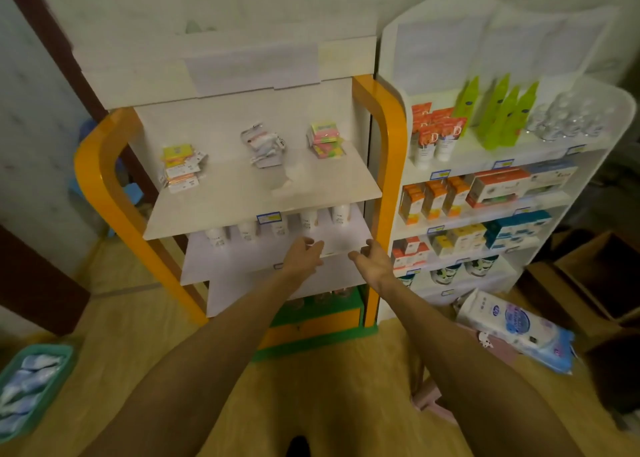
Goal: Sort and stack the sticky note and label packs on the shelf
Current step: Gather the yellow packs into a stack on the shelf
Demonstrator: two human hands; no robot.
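An orange-framed shelf unit (pixel 389 166) is standing against the wall, and its top shelf (pixel 242 200) is carrying three separate piles of packs along its back edge. The left pile (pixel 182 170), yellow, orange and white packs heaped unevenly, is sitting near the back left corner. The middle pile (pixel 264 144), mostly white and clear label packs lying at odd angles, is resting at the centre of the back edge, well apart from the others. The right pile (pixel 325 139), pink, green and yellow sticky note packs, is sitting toward the back right corner. Beside the unit on the right, a white rack (pixel 602 166) is holding tubes, green bottles and rows of small boxes. On the second shelf (pixel 343 235) of the orange unit, a row of white bottles (pixel 308 219) is standing under the top board. Both arms are reaching forward to the front edge of that second shelf. The left hand (pixel 304 254) is hovering at the front edge with fingers loosely bent and holding nothing. The right hand (pixel 372 259) is lying near the front right corner, just beside the orange post, with relaxed fingers that are also holding nothing. A teal basket (pixel 52 380) of pale packets is sitting on the floor at the lower left, and a blue-and-white wrapped pack (pixel 516 332) is lying on the floor at the right.
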